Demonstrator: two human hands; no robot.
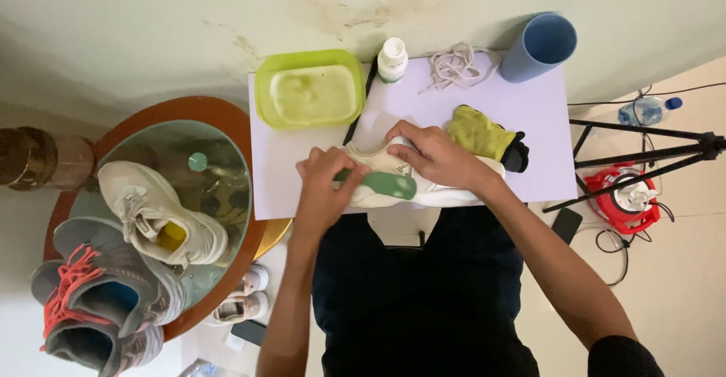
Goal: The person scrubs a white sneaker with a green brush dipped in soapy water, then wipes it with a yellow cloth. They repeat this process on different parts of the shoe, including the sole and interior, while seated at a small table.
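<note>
Hands: both work at the near edge of the desk (pixel 529 105); the right hand (pixel 435 154) lies flat over the top of the white sneaker (pixel 423 188), fingers spread and pressing it down, while the left hand (pixel 325 188) is closed around the handle of a green brush (pixel 386 184).
Desk: a pale rectangular top, its far edge against the wall.
Sneaker: lies on its side along the near edge, long axis running left to right, toe end toward the right; it sits directly under the right hand and just right of the left.
Brush: head rests on the sneaker's side, pointing right from the left hand, roughly parallel to the shoe.
Arm pose: both forearms rise from the bottom of the view and converge on the shoe; the right wrist is bent inward.
Far edge: green tub (pixel 310 89) at the far left corner, white bottle (pixel 392 59), loose laces (pixel 457 65), blue cup (pixel 538 46) at the far right corner.
Cloth: a yellow and black rag (pixel 484 136) touches the shoe behind the right hand.
Side table: 3 more shoes (pixel 151 210) sit on a round glass table to the left.
</note>
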